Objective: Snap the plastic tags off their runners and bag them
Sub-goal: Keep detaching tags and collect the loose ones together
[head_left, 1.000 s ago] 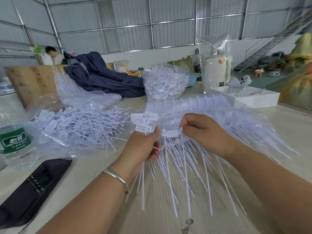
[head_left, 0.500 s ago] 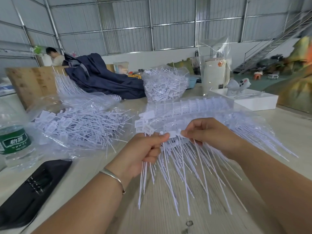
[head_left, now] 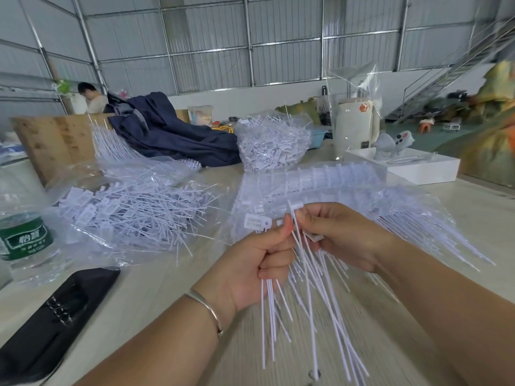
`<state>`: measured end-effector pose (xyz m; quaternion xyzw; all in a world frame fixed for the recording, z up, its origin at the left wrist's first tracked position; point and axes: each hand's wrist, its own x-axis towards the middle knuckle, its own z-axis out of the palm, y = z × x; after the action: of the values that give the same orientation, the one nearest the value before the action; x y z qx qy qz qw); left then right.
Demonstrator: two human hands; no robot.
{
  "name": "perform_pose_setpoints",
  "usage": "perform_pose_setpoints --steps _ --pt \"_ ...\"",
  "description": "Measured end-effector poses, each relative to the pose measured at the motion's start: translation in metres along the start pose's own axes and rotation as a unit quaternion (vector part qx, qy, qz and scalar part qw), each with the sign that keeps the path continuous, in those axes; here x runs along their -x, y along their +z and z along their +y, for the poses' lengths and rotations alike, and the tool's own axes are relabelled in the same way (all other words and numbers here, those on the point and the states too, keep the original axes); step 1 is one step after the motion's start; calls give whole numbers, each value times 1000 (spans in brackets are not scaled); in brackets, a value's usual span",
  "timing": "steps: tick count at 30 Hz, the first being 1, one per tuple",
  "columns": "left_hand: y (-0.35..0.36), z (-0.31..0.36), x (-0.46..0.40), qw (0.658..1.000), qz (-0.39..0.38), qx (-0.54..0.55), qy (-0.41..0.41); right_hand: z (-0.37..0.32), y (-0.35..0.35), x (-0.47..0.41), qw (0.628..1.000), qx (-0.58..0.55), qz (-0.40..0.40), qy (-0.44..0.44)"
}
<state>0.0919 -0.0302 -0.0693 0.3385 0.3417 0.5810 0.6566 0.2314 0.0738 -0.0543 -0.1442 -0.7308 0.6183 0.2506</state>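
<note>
Head view: both hands, left (head_left: 259, 263) and right (head_left: 342, 238), grip white tags (head_left: 306, 288); bottle (head_left: 25, 243) label's characters unclear.

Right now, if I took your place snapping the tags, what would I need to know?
Left hand: grips a bunch of loose tags, stems hanging down.
Right hand: pinches one tag at its head, beside the left thumb.
Unsnapped runners lie in clear plastic just behind the hands.
Done: a bag of loose tags lies open on the left of the table; a fuller bag stands farther back.
Left: bag the bunch in hand, then snap the remaining runners.
</note>
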Motion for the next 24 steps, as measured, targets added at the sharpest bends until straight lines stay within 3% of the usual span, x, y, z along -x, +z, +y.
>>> perform_pose_setpoints --steps 9,12,17,24 --pt "-6 8 -3 988 125 -38 78 -7 -6 2 980 106 147 -87" --pt "-9 11 -1 972 171 -131 97 -7 -6 3 964 180 163 -106" --pt "-15 9 -1 933 238 -248 108 -3 -4 1 929 323 174 -57" --pt "-11 11 2 926 210 -293 108 -10 -9 5 977 166 126 -50"
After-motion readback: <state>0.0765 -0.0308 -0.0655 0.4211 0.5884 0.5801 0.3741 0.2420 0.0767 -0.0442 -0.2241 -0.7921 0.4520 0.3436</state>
